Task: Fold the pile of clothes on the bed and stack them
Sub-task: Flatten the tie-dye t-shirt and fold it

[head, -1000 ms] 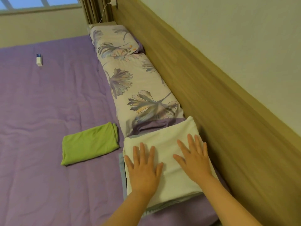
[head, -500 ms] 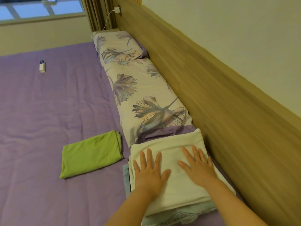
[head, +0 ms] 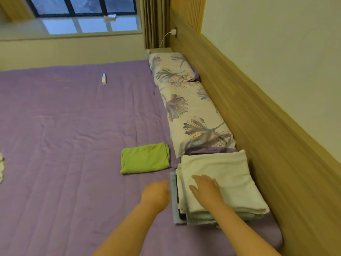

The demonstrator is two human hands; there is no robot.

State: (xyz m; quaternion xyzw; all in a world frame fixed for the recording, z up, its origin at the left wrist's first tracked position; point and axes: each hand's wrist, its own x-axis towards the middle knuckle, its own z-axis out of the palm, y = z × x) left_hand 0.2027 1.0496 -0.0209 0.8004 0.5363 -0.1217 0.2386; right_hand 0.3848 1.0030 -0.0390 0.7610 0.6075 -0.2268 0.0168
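A stack of folded clothes [head: 234,182] lies on the purple bed [head: 64,145] against the wooden headboard, a white piece on top and pale blue pieces under it. My right hand [head: 204,189] rests flat on the near left part of the white top piece. My left hand [head: 156,193] is off the stack, just left of its blue edge, with fingers loosely curled and nothing in it. A folded green garment [head: 144,157] lies separately on the bed, left of the stack.
A long floral pillow [head: 190,111] runs along the headboard [head: 267,145] beyond the stack. A small white device [head: 104,79] lies farther up the bed. A bit of white cloth [head: 1,163] shows at the left edge. A charger cable hangs by the curtain.
My left hand has come off the white top piece and moved left beside the stack. My right hand slid toward the stack's near left. The view has tilted up and left.
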